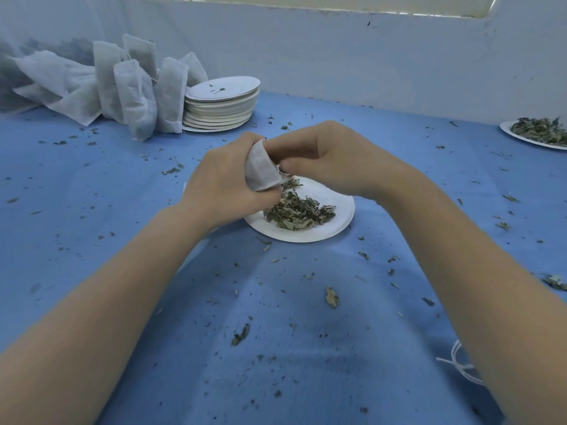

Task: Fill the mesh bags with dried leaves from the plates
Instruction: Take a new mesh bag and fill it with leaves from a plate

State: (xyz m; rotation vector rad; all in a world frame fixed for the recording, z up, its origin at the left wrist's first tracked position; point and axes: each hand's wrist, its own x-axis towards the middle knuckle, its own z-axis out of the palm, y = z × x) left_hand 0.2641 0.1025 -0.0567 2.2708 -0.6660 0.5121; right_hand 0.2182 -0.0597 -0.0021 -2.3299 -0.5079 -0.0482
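While the head view is being taken from above, a small white mesh bag (260,168) is being gripped in the left hand (224,182), whose fingers are curled round its lower part. The bag is being held just above the far left edge of a white paper plate (340,210), with its long axis running from upper left to lower right and its lower end pointing down toward the plate. The right hand (325,157) is being held against the bag's right side, its fingers bent and pressed at the bag; whether leaves are being pinched between them cannot be told. A pile of dried leaves (299,211) is being carried on the plate, just below both hands.

Filled mesh bags (135,87) are being kept leaning together at the far left, touching a stack of paper plates (221,105). A second plate of leaves (537,133) is being cut off by the right edge. Loose leaf crumbs are being left scattered over the blue table cover (92,185). White string (460,363) is lying near the right forearm.
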